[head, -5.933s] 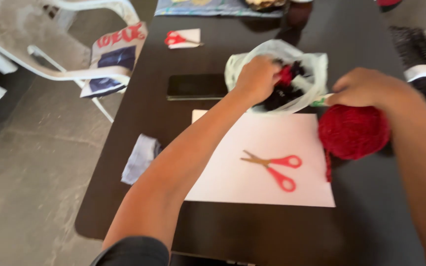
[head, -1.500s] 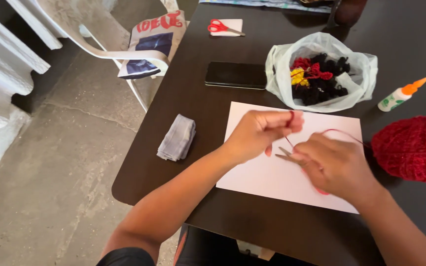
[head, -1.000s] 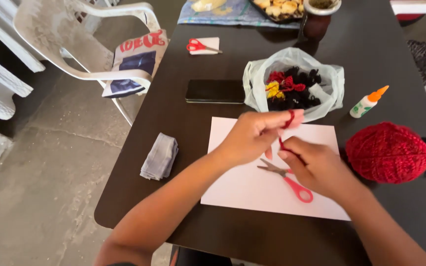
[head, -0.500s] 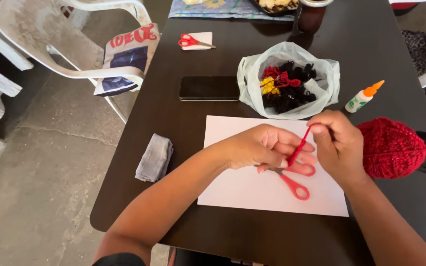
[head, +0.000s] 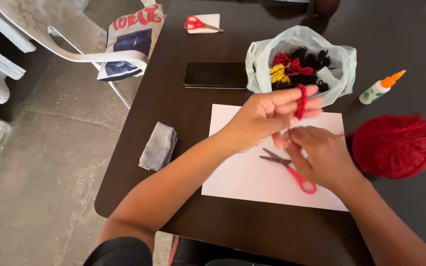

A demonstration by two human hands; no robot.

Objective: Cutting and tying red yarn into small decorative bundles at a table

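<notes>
Red yarn (head: 301, 101) is looped around the extended fingers of the left hand (head: 267, 120), which is raised above the white paper sheet (head: 252, 172); half a second ago that hand lay low on the sheet with the strand only pinched near the scissors. Fingers held flat and together, wrapped, not clenched. The right hand (head: 321, 155) sits just below, fingertips closed on the strand's trailing end (the pinch itself is partly hidden by the left hand). Judged from this, winding around the fingers has begun, with only a few turns on.

Red-handled scissors (head: 292, 170) lie on the paper, partly under the right hand, touching nothing held. The red yarn ball (head: 394, 145) rests on the dark table (head: 173, 118) just right of the paper. Beyond the hands: a plastic bag of yarn scraps (head: 301, 61), a glue bottle (head: 380, 87), a black phone (head: 215, 75). A folded grey cloth (head: 159, 146) lies left, a second pair of scissors (head: 200, 23) far off. Nothing blocks the strand's run.
</notes>
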